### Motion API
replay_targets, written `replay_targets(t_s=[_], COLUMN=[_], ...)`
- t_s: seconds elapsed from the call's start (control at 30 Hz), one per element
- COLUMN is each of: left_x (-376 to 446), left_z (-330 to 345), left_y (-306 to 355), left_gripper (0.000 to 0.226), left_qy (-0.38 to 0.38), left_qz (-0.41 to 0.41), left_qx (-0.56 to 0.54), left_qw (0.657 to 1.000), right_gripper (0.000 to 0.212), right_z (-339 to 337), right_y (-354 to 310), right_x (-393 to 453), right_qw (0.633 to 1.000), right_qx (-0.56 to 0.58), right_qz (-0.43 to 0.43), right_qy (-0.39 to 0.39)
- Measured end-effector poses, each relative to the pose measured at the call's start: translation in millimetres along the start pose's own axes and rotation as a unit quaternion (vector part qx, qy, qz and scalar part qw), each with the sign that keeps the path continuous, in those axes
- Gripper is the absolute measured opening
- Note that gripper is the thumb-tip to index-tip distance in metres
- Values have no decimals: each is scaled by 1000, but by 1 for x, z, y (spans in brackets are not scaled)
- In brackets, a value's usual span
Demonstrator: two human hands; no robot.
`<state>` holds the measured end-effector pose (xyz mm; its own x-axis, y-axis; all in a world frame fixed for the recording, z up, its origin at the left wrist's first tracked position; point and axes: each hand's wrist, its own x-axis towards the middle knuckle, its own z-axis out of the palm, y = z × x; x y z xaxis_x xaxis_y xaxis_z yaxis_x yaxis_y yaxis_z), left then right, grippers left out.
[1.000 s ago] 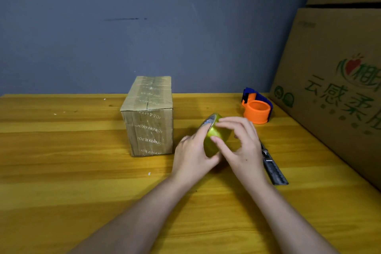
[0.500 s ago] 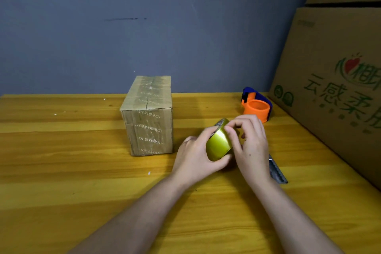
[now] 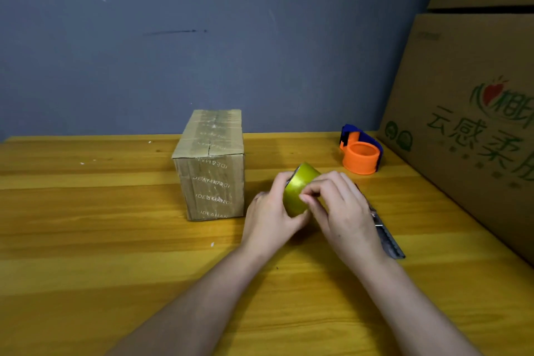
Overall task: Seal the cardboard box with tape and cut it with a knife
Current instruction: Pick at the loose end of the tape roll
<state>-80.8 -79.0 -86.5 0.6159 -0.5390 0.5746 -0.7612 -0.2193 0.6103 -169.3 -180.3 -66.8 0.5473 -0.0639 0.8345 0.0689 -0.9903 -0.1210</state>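
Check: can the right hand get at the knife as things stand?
Probably yes once freed: the knife lies on the table just beside the right hand, nothing between, but that hand now picks at the tape roll.

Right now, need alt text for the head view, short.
Two bare hands hold a roll of yellow-green tape above a wooden table: the left hand grips it while the right hand picks at its surface. A small cardboard box stands to the left, a utility knife lies partly under the right hand, and an orange tape dispenser sits behind.
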Motion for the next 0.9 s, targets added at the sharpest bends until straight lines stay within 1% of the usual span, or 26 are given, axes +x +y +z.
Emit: replay_targets(t_s=[0.13,0.23,0.3,0.33,0.43,0.5,0.6,0.67,0.73,0.77,0.83,0.9], left_x=[0,-1,-2,-2,-2,-1,-2,-3,-2,-2,-5,-8], left_z=[0,1,1,1,1,0,-2,-6,-9,-9,-11,-14], left_y=[-3,1,3,2,-1,-1,1,1,0,0,4,12], left_gripper=[53,57,59,60,61,62,65,57,38,33,30,27], left_qy=[17,13,17,19,18,12,-22,-50,-67,-76,-111,-159], left_qz=[16,31,39,36,11,9,20,16,11,8,-8,-43], left_qx=[17,54,60,56,33,24,6,-33,-90,-109,-150,-225], left_qw=[1000,998,997,998,999,1000,1000,998,994,991,982,960], right_gripper=[18,30,29,26,19,14,14,16,14,12,10,11], right_z=[0,-1,-2,-3,-4,-3,-3,-4,-7,-8,-10,-12], right_y=[-7,-7,-5,-4,-1,4,9,11,14,15,17,17], right_x=[-1,1,1,1,2,3,3,2,2,2,3,5], right_qw=[1000,994,987,986,987,988,989,986,981,980,979,977], right_qx=[2,58,97,105,85,64,35,28,21,16,8,8], right_qz=[20,86,121,128,135,138,142,162,192,200,206,212], right_qy=[-6,25,40,36,15,11,5,4,2,-1,-9,-25])
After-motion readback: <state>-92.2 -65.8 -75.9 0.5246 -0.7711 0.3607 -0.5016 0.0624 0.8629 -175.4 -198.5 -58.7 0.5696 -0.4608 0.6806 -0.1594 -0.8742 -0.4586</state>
